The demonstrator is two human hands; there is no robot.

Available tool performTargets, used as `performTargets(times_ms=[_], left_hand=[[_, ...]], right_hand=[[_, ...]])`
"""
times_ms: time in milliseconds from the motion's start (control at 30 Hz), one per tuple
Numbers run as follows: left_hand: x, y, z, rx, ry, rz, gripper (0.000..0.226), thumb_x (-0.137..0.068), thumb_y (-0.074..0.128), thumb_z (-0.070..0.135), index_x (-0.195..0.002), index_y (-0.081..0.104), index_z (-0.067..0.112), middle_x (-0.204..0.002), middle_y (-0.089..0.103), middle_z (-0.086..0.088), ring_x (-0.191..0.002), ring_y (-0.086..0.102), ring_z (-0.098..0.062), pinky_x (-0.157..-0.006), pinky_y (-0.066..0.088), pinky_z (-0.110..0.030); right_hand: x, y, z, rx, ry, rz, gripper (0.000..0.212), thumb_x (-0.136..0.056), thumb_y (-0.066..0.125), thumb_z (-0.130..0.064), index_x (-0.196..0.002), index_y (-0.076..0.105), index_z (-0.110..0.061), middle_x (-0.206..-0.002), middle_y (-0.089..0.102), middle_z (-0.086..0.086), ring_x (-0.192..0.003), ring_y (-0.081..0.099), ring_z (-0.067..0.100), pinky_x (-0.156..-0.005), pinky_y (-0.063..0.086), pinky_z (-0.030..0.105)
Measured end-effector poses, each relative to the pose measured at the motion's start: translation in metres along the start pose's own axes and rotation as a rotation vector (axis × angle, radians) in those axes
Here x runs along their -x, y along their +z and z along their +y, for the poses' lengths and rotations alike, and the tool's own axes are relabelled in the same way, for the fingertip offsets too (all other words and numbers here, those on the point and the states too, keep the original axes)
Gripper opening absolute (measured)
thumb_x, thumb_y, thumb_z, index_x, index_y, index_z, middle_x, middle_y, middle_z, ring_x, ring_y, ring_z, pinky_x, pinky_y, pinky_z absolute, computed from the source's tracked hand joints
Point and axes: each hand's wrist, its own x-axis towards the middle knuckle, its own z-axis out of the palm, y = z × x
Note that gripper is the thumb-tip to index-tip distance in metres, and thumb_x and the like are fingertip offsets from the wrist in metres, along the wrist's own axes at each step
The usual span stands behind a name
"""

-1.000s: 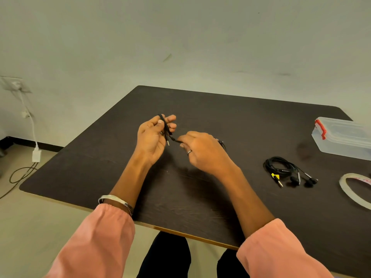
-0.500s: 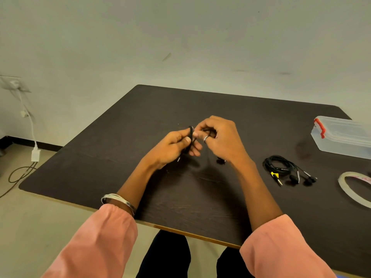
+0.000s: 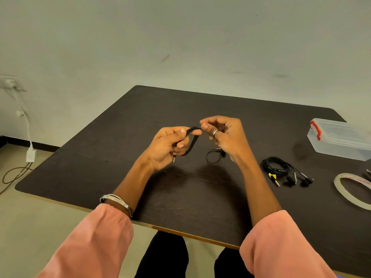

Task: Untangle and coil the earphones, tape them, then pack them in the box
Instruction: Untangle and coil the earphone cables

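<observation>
My left hand (image 3: 167, 148) grips a coil of black earphone cable (image 3: 191, 140) above the dark table (image 3: 120, 157); the jack plug pokes out below its palm. My right hand (image 3: 226, 135) pinches the same cable at the top of the coil, and a loose loop with an earbud hangs under it. A second pair of black earphones (image 3: 281, 170), coiled with a yellow tag, lies on the table to the right. A clear plastic box (image 3: 341, 139) with a red latch, lid on, stands at the far right. A roll of clear tape (image 3: 353, 190) lies in front of the box.
The table's near edge runs just in front of my lap. A white charger and cable hang from a wall socket (image 3: 10, 83) at the left and trail onto the floor.
My hands came together over the table's middle, then drew slightly apart. The coil in my left hand has grown and the loose end now hangs under my right hand.
</observation>
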Motion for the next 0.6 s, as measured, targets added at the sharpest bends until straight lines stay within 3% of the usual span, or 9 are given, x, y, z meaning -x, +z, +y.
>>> performTargets(times_ms=[100,200,367,433,600], left_hand=[[-0.001,-0.005,0.004,0.14,0.032,0.073,0.04,-0.102,0.029,0.016,-0.115,0.057,-0.009,-0.05,0.037,0.006,-0.04,0.025,-0.001,-0.04,0.021,-0.017],[0.0,-0.008,0.008,0.231,0.03,0.113,0.042,-0.101,0.03,0.021,-0.111,0.06,-0.008,-0.047,0.035,0.008,-0.037,0.024,0.0,-0.038,0.021,-0.015],[0.0,-0.008,0.008,0.23,-0.034,0.159,0.042,-0.102,0.031,0.022,-0.106,0.062,-0.006,-0.043,0.032,0.009,-0.036,0.022,0.0,-0.036,0.019,-0.015],[0.0,-0.008,0.006,0.195,-0.053,0.142,0.04,-0.1,0.035,0.022,-0.104,0.063,-0.006,-0.043,0.032,0.009,-0.036,0.022,-0.001,-0.037,0.018,-0.016],[-0.001,-0.004,0.003,0.12,-0.107,0.126,0.039,-0.101,0.035,0.02,-0.098,0.065,-0.004,-0.043,0.031,0.008,-0.036,0.019,-0.002,-0.038,0.014,-0.019]], right_hand=[[-0.002,-0.002,0.003,0.033,0.01,-0.024,0.01,-0.088,0.067,-0.013,-0.092,0.074,-0.008,-0.073,0.068,-0.001,-0.053,0.055,0.008,-0.048,0.041,0.012],[-0.002,0.003,0.008,0.071,-0.022,-0.054,0.007,-0.088,0.067,-0.015,-0.088,0.074,-0.016,-0.076,0.071,0.003,-0.063,0.062,0.024,-0.055,0.049,0.023],[-0.002,-0.001,0.007,0.048,-0.111,-0.041,0.007,-0.086,0.069,-0.014,-0.09,0.074,-0.012,-0.078,0.073,0.003,-0.077,0.069,0.016,-0.075,0.056,0.028],[-0.003,-0.005,0.009,0.057,-0.114,0.004,0.006,-0.086,0.069,-0.014,-0.088,0.074,-0.013,-0.077,0.073,0.006,-0.076,0.069,0.017,-0.075,0.056,0.029],[-0.005,-0.005,0.01,0.117,-0.12,0.106,0.01,-0.09,0.064,-0.013,-0.085,0.073,-0.011,-0.068,0.066,-0.004,-0.066,0.061,0.005,-0.065,0.047,0.016]])
